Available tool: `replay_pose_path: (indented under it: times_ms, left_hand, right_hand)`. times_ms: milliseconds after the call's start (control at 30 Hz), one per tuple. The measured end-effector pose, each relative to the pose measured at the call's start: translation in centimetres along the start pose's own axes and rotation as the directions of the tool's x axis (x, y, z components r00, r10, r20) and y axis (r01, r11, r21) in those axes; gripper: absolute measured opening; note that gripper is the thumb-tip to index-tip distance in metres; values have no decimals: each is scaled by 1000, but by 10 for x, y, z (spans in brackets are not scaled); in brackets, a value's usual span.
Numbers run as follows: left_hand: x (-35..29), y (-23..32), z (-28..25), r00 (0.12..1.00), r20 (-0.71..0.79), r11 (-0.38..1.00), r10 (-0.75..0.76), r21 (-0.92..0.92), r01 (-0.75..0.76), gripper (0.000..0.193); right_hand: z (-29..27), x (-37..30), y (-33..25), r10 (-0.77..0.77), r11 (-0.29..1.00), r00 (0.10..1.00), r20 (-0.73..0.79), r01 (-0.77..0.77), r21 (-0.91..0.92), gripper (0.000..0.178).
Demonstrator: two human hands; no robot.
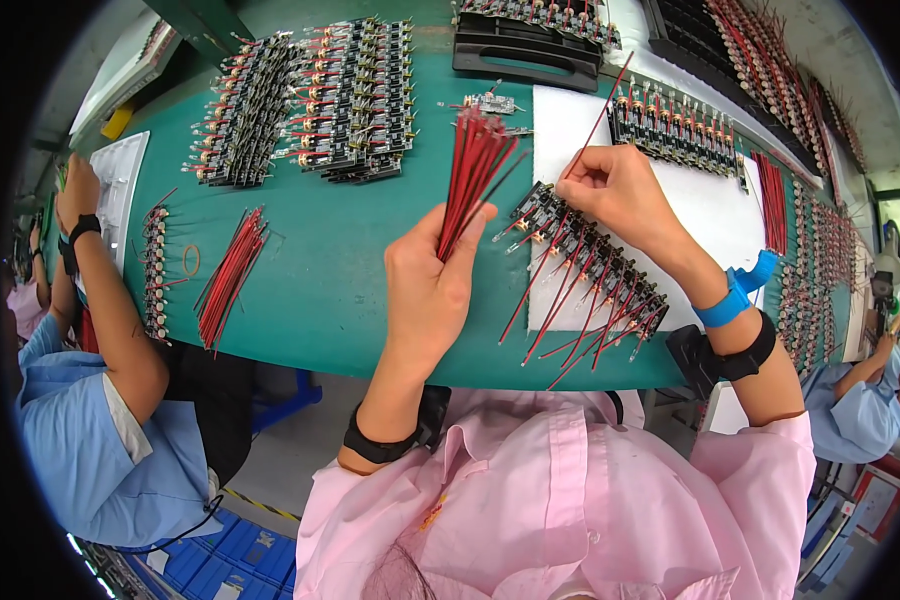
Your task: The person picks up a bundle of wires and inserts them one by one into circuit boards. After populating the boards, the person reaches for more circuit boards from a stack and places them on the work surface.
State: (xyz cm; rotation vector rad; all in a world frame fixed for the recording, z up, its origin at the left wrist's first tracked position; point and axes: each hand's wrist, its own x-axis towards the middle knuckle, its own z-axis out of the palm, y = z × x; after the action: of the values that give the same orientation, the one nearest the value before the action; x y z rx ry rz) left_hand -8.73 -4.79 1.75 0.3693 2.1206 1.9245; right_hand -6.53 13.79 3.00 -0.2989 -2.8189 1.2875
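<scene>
A long workbench with a green top [320,290] is running across the view, its edges bowing toward the rim. A white foam sheet [710,215] is lying on its right part, and a black plastic tray [525,55] is sitting at the far edge. Beyond the bench a dark green frame post [205,25] is rising at the upper left. Under the near edge a pale grey floor [300,450] is showing, with a yellow-and-black striped line [260,505] crossing it, and blue plastic crates [225,555] are standing at the lower left. Even, bright light is falling over the whole bench, casting only soft shadows.
</scene>
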Motion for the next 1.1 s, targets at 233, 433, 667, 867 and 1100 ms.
replay_pose_path:
  times_ms: [233,433,667,867,1100]
  left_hand:
    - [0,-6,4,993,82,982,84,159,-96,19]
    - [1,-6,5,994,96,983,45,174,-62,19]
    - [1,-6,4,993,98,982,61,172,-77,19]
    - [1,-5,3,995,61,985,76,148,-84,18]
    - [1,1,-1,997,-46,995,65,77,-62,16]
  right_hand:
    - [3,-2,4,22,999,999,-37,-21,40,13]
    - [4,-3,5,-19,1000,998,-61,19,9,12]
    - [3,-2,0,-172,976,983,-56,163,-143,10]
    - [-1,-3,-8,-229,915,971,61,236,-327,9]
    - [1,-15,-17,-327,769,937,127,341,-540,6]
